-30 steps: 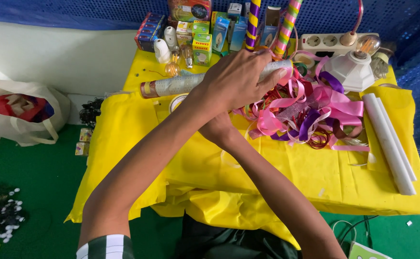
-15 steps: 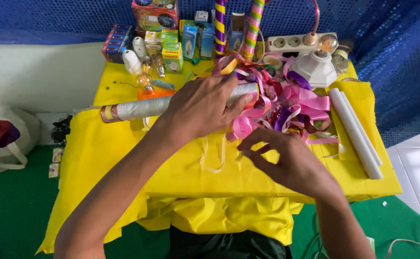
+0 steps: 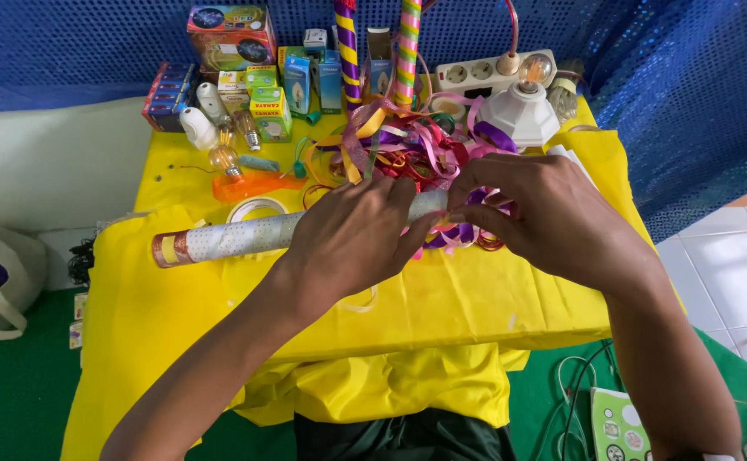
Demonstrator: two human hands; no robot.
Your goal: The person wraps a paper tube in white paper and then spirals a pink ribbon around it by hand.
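The work surface was a table draped in a yellow cloth [image 3: 441, 299], set against a blue sequinned backdrop [image 3: 680, 94]. A long silver dotted tube [image 3: 245, 236] lay across the cloth, its capped end pointing to the person's left and its other end running under both hands. The left hand [image 3: 352, 243] lay flat over the tube with fingers extended, pressing it to the cloth rather than closing round it. The right hand [image 3: 552, 213] met the tube's far end with fingertips pinched on what appeared to be a strand from the heap of curled ribbons [image 3: 407, 145]; whether it held ribbon alone or the tube end too could not be told. Behind the heap stood a white lamp base with a lit bulb [image 3: 523, 107], a white power strip [image 3: 480, 75], small bulb boxes [image 3: 267, 102] and loose bulbs [image 3: 224, 158]. For good execution, the left hand should have held the tube firmly against rolling, while the right worked one strand at a time, close to the tube, clear of the lamp cord and neighbouring loops.
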